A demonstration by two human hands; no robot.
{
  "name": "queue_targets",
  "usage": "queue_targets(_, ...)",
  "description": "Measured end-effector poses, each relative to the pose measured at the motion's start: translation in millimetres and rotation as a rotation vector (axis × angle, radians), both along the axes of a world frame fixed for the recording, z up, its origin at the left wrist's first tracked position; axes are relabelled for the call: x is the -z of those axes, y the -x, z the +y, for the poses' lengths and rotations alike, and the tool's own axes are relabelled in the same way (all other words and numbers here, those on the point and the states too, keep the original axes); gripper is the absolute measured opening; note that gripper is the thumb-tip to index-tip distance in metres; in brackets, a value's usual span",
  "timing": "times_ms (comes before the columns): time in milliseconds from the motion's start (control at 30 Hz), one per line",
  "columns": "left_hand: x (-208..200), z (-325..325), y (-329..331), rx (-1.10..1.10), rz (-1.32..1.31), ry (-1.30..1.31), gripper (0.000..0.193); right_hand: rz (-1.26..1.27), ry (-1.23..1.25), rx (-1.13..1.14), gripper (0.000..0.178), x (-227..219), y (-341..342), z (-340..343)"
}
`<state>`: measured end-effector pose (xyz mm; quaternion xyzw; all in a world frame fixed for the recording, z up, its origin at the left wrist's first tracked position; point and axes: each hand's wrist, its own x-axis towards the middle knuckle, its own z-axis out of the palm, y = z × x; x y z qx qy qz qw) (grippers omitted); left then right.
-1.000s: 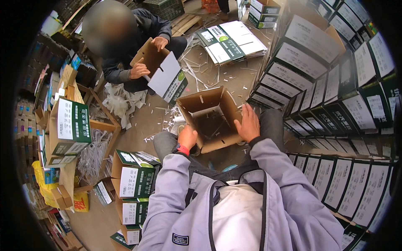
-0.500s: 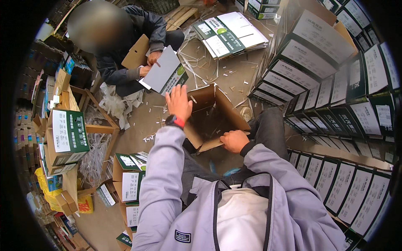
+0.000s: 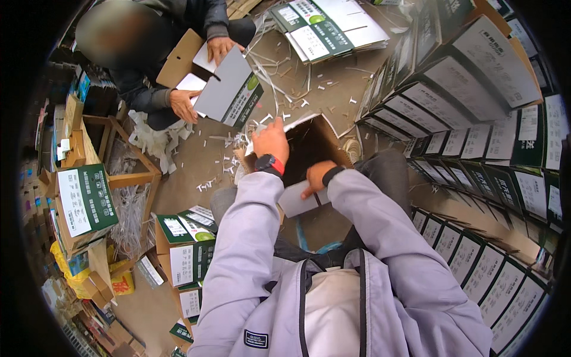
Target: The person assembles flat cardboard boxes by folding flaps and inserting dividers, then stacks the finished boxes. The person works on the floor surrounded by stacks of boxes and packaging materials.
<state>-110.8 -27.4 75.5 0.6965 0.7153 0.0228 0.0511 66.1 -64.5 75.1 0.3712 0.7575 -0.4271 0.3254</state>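
Observation:
An open-topped cardboard box (image 3: 314, 143) stands between my knees, its inside brown and dark. At its left far edge is my left hand (image 3: 270, 144), with a red and black watch at the wrist; its fingers are bent over the board. My right hand (image 3: 319, 176) reaches over the near edge, with the thumb on the pale outer face of a flap (image 3: 295, 200) and the fingers inside. The lower part of the box is hidden by my hands and sleeves.
Opposite me a person's hands (image 3: 184, 105) hold a partly folded carton (image 3: 231, 89). Flat cartons (image 3: 324, 30) lie stacked beyond. Green and white boxes (image 3: 452, 89) rise in rows at the right. Left are a wooden frame (image 3: 134, 178) and more cartons (image 3: 189, 262). Scraps litter the floor.
My left hand has come down onto the box's left edge. My right hand has shifted left, and a pale near flap now shows. The other person's hands have spread apart on their carton.

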Motion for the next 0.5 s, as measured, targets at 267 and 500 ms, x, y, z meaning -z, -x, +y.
queue_targets(267,71,-78,16,0.030,-0.201,0.113,0.099,0.238,-0.805,0.131,0.085,37,4,-63)
queue_targets(500,28,-24,26,-0.045,-0.018,0.247,0.112,0.447,-0.732,-0.074,0.067,50,-23,-89)
